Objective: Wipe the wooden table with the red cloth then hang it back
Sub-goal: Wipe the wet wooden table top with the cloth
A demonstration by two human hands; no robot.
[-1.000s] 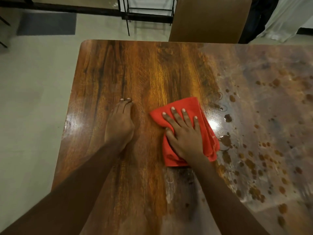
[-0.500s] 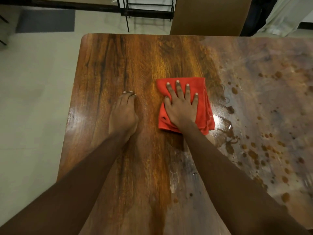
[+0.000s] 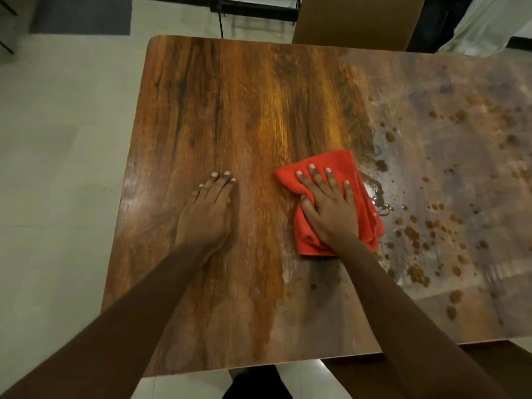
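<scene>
Wooden bench (image 3: 230, 110) fills the view: clean grain on its left half, a dull film spattered with brown spots (image 3: 411, 231) on its right. On the border between them, near mid-bench, the folded red cloth (image 3: 339, 162) is pressed flat under the right hand (image 3: 328, 208), its grip unclosed and its fingers straight and spread. The left hand (image 3: 207, 214) rests flat beside it, its grip likewise loose and holding nothing. Wiping looks about half done, and the next strokes should probably go rightward into the spots. That half runs out of view; the near and left edges drop to the floor (image 3: 57, 168).
</scene>
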